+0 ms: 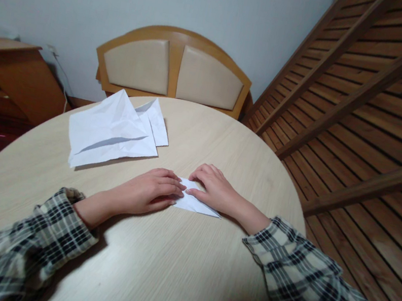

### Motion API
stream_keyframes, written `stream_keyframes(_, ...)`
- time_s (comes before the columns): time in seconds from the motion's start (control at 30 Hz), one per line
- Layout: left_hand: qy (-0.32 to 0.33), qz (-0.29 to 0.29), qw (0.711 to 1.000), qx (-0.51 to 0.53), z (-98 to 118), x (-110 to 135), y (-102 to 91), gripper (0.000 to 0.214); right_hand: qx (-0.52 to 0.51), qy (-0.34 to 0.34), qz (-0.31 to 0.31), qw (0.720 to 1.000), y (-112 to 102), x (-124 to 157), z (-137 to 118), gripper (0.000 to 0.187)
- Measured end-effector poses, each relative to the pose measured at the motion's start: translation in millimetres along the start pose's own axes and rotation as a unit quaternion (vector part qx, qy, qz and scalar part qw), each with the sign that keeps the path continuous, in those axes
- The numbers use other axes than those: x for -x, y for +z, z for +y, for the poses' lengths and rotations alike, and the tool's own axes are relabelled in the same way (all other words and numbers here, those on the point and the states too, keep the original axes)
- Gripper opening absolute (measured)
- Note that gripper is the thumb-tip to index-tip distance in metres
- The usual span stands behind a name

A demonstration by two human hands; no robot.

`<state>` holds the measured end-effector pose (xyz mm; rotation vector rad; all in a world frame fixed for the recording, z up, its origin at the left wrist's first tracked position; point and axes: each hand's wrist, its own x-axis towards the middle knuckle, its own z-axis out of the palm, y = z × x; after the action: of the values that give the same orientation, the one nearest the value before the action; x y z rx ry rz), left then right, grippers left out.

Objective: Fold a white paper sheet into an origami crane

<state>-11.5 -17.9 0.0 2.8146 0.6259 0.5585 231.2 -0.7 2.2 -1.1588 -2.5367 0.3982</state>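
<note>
A small folded piece of white paper (197, 204) lies on the round table, partly covered by both hands. My left hand (150, 191) covers its left end, fingers close together and resting on the paper, the thumb along its near side. My right hand (215, 189) comes in from the other side. Its thumb presses on top of the paper while the bent fingers touch down by the far edge, so the hand is closed over it. The underside of the paper is hidden.
Larger creased, folded white papers (114, 128) overlap at the table's far left. Pale wood forms the round tabletop (165, 273). Behind it stands a padded headboard-like panel (173, 71) against the wall. A slatted wooden screen (377, 113) leans along the right; a brown cabinet (24, 75) stands left.
</note>
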Motion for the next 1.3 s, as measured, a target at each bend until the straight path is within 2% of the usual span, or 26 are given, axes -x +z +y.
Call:
stream_keyframes(0.2, -0.008, -0.025, 0.999, 0.02, -5.7, 0.6, -1.1, 0.03, -0.004, -0.043, 0.011, 0.999, 1.7, -0.1, 1.8, 0.017)
stream_keyframes(0.33, -0.011, -0.02, 1.0, -0.018, -5.0, -1.2, -0.5, 0.027, -0.036, -0.122, 0.023, 0.992, -4.8, 0.0, -2.0, 0.012)
stream_keyframes(0.47, -0.008, 0.001, 0.997, -0.073, -2.6, -1.6, 0.3, 0.026, -0.081, -0.169, -0.021, 0.982, -13.0, 2.1, -5.8, 0.007)
stream_keyframes(0.67, -0.009, 0.015, 0.993, -0.117, -0.3, -1.0, 0.1, 0.023, -0.073, -0.162, -0.079, 0.981, -16.7, 5.0, -6.0, 0.015)
stream_keyframes(0.87, -0.005, 0.016, 0.992, -0.124, 0.2, -1.3, 0.5, 0.024, -0.039, -0.131, -0.073, 0.988, -20.2, 5.5, -9.1, 0.014)
stream_keyframes(1.17, -0.001, 0.017, 0.992, -0.123, 1.2, -1.5, -0.6, 0.024, -0.038, -0.129, -0.067, 0.989, -20.9, 6.7, -9.2, 0.012)
stream_keyframes(1.3, 0.0, 0.016, 0.992, -0.123, 2.1, -1.9, -1.1, 0.024, -0.025, -0.142, -0.067, 0.987, -19.0, 5.8, -9.2, 0.022)
